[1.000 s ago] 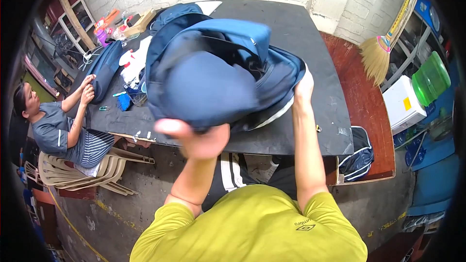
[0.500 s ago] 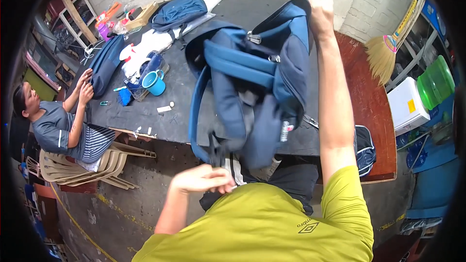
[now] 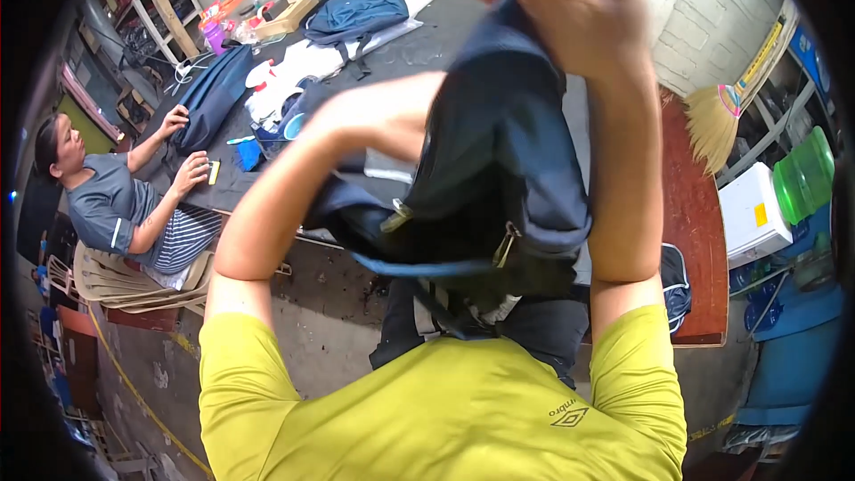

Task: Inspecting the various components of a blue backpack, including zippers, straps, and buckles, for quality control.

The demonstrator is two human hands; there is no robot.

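Note:
A navy-and-blue backpack (image 3: 508,151) hangs raised in front of me, its zippered opening facing my body. My right hand (image 3: 588,9) is high at the top edge of the view, closed on the bag's upper end and blurred by motion. My left hand (image 3: 405,111) reaches in from the left against the bag's far side; the bag hides its fingers. Two metal zipper pulls (image 3: 506,248) show along the opening's rim. A blue strap or edge (image 3: 419,267) curves below the opening, and dark straps dangle near my lap.
A co-worker at the left sits on stacked beige chairs (image 3: 134,281), handling another navy bag (image 3: 214,98) and a small yellow item (image 3: 214,172). The black table (image 3: 427,44) bears a blue backpack (image 3: 361,13), white cloth and a partly hidden blue mug. A broom (image 3: 717,116) hangs at right.
The backpack has been lifted and turned, its opening now toward me. My right hand rose nearer the camera. My left hand moved from my waist up behind the bag. The co-worker's hands moved apart.

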